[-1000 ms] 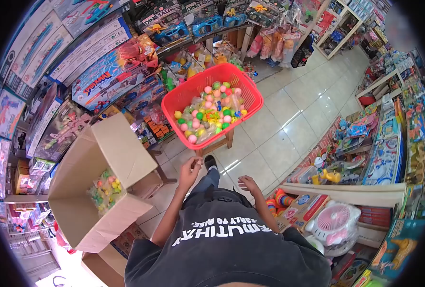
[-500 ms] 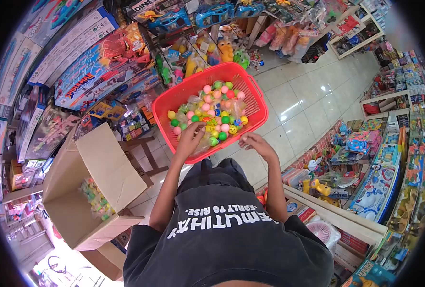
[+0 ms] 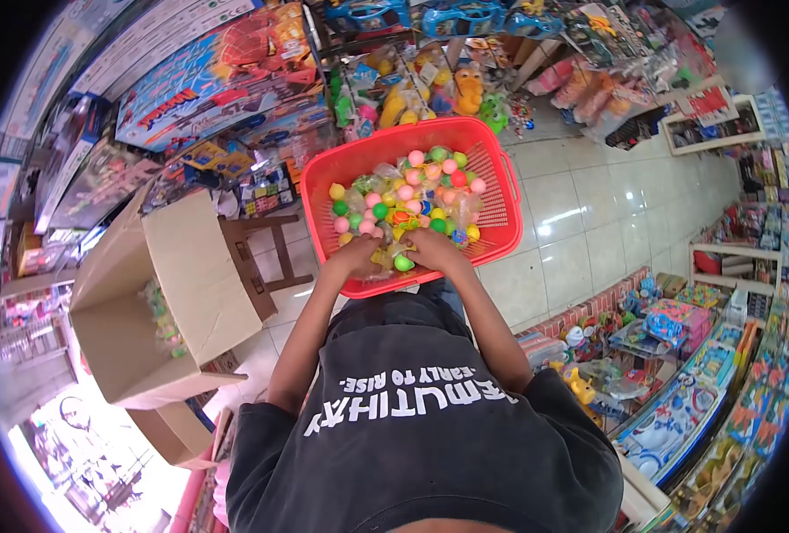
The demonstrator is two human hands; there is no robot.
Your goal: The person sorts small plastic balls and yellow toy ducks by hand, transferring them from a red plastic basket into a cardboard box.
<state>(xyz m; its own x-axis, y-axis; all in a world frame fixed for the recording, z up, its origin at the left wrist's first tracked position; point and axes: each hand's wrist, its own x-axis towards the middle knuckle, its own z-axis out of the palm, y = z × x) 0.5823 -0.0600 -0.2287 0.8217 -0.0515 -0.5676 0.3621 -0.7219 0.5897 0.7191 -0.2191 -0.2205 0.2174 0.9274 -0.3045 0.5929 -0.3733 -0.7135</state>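
Observation:
A red plastic basket [image 3: 323,169] holds many small colored balls [image 3: 380,210], pink, green, yellow and orange, some inside clear plastic wrapping. Both hands reach over its near side into the balls. My left hand [image 3: 356,256] has its fingers curled at the left edge of a crumpled clear plastic bag [image 3: 391,254]. From the other side my right hand [image 3: 435,250] closes on the same bag, its fingertips bent down and partly hidden. A light green ball [image 3: 403,263] shows just below, between the two hands.
On the left stands an open cardboard box [image 3: 201,266] with bagged colored balls [image 3: 165,324] inside. Behind it is a dark wooden stool [image 3: 281,253]. Boxed toys [image 3: 217,75] fill the left shelves. Tiled floor [image 3: 581,209] runs to the right, beside low toy displays [image 3: 652,333].
My right hand has moved left from outside the basket's near rim into the balls beside my left hand. The view has shifted, so the basket appears further right.

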